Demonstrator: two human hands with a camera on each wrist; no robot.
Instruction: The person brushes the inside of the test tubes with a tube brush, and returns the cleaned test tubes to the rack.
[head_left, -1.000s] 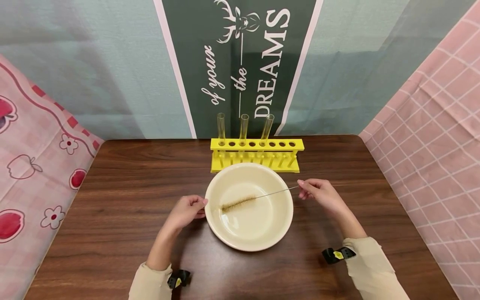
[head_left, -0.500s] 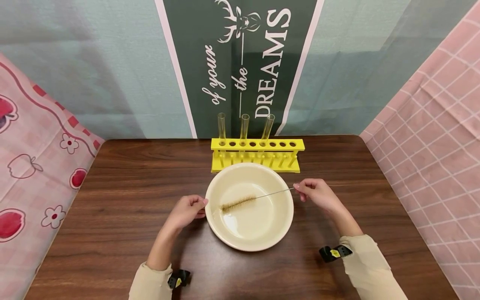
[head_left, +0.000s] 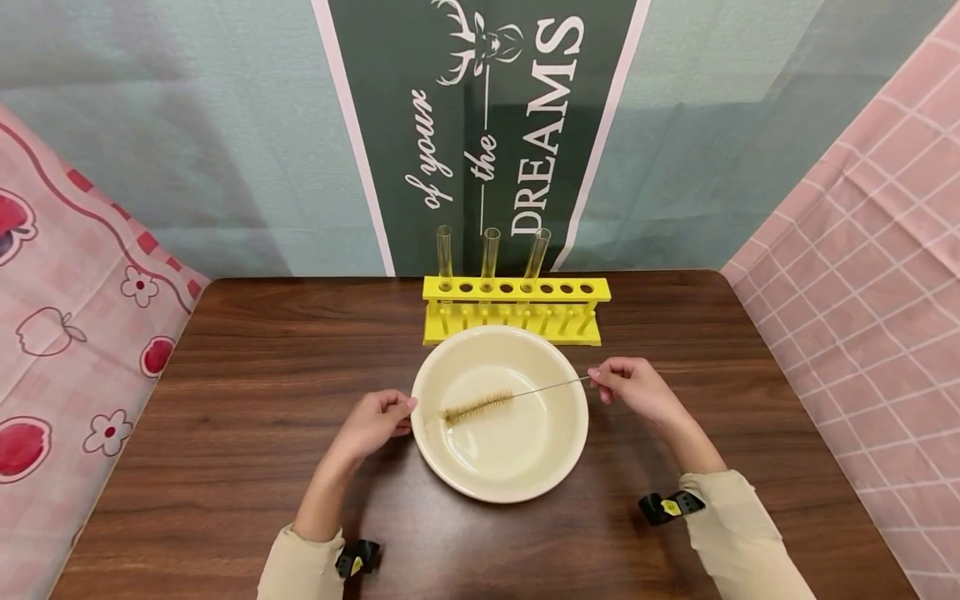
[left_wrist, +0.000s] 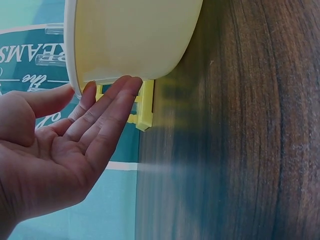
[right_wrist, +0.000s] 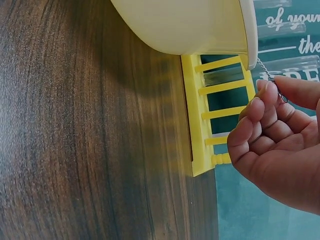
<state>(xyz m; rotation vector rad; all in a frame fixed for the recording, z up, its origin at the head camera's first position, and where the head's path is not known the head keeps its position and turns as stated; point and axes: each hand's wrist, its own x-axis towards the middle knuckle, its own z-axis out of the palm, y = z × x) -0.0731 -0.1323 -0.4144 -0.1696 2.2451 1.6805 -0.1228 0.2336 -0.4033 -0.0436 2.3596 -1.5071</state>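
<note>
Right fingers (right_wrist: 255, 111) pinch the slim, tan-bristled wire brush (head_left: 477, 407); its long axis points from them toward left fingers (left_wrist: 107, 114) gripping the round, glossy cream basin (head_left: 517, 457).

pink cloths (head_left: 885, 317) flank a lettered blue-green backdrop (head_left: 495, 137).

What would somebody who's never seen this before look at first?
Probably the round cream basin on the brown table, with a bristly test-tube brush reaching into it: the right hand pinches its wire end, while the left hand grips the rim. Behind the basin stands a bright yellow test-tube rack with three clear test tubes toward its left. On the backdrop, big white sideways letters spell DREAMS.
</note>
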